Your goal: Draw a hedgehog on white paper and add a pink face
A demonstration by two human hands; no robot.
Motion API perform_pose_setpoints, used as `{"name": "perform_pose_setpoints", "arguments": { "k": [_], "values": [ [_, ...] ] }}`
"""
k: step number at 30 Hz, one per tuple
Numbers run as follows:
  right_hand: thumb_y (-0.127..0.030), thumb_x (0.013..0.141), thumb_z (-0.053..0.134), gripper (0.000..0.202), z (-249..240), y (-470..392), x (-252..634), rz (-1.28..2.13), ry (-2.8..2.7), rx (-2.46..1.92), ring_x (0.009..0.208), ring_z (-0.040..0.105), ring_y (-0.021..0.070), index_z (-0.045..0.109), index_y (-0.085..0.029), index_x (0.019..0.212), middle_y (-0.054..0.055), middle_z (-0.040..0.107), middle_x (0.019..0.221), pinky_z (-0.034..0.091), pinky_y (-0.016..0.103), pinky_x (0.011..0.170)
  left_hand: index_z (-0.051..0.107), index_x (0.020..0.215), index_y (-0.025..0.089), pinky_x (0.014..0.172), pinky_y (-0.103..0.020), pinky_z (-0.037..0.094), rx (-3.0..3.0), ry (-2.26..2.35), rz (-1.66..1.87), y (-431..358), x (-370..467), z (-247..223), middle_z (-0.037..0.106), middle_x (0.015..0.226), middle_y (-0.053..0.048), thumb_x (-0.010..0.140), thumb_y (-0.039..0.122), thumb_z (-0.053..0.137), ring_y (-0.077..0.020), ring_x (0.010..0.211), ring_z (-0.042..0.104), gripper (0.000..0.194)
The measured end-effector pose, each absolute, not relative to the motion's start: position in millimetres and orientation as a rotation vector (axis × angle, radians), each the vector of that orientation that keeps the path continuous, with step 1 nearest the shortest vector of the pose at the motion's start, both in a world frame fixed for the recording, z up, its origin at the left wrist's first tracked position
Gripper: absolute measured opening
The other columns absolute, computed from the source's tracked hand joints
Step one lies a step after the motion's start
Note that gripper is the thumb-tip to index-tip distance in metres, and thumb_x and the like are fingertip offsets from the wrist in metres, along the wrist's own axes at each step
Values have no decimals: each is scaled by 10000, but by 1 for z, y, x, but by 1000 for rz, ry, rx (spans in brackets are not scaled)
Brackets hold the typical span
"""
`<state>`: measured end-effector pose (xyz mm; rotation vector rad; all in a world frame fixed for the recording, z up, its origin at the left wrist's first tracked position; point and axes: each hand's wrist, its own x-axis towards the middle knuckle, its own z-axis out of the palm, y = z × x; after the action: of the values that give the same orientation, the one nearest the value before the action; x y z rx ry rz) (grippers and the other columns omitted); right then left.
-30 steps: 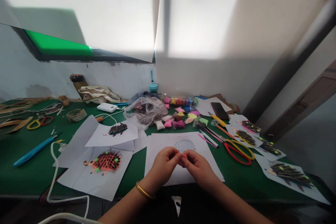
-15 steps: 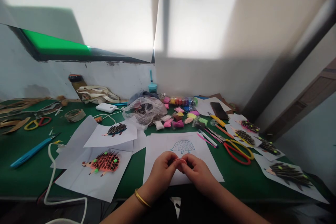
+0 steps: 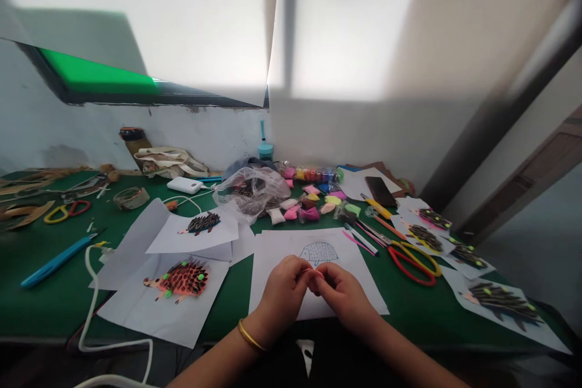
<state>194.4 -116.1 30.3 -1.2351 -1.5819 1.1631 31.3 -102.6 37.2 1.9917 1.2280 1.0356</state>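
My left hand (image 3: 285, 286) and my right hand (image 3: 342, 292) meet fingertip to fingertip over a white paper sheet (image 3: 273, 254). Between their thumbs and forefingers is a small piece of salmon-pink clay (image 3: 311, 273), mostly covered by the fingers. Just beyond the hands, a blue dotted hedgehog drawing (image 3: 321, 251) shows on the sheet, its lower left part hidden. A gold bracelet circles my left wrist.
Papers with a pink hedgehog (image 3: 184, 279) and a dark one (image 3: 204, 223) lie left. Clay packets (image 3: 309, 214) and a plastic bag (image 3: 252, 191) sit behind. Red-yellow scissors (image 3: 413, 264), a phone (image 3: 380, 191) and more hedgehog pictures (image 3: 500, 303) are right; a blue cutter (image 3: 57, 260) lies far left.
My fingers have shifted slightly around the pink clay, and my left hand now covers more of the drawing's head. The whole view has moved a little.
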Motion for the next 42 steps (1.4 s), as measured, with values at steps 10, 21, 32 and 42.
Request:
{"name": "perform_pose_setpoints", "arguments": {
  "k": [10,21,32,42],
  "values": [
    [-600,867,531,444,33,-94,231,1157,-1492,-1239,891,636,230,684,-184,899,85,708,934,479,359,844,670,851,195,706,-321,468,1781,1330,1199,-65,0,45,648,808,-41,867,395,575,-184,734,579,222],
    [-314,897,495,213,15,-15,295,379,-1939,-1880,773,604,204,686,-225,929,50,688,844,352,294,638,685,804,141,567,-230,407,1091,1016,997,-65,24,39,605,686,7,635,430,808,-80,558,494,356],
    [-387,926,464,306,31,-49,240,526,-1979,-1390,942,584,233,713,-209,935,73,660,952,441,350,844,683,991,136,624,-243,421,1085,996,1018,-62,27,36,626,754,-11,635,426,808,-103,643,545,476],
    [-490,759,732,333,37,-71,194,1366,-1494,-1055,790,590,181,652,-179,847,20,659,826,454,291,718,596,721,148,573,-236,409,1190,985,1079,-65,28,34,590,624,15,653,381,801,-112,589,523,317]
  ]
}}
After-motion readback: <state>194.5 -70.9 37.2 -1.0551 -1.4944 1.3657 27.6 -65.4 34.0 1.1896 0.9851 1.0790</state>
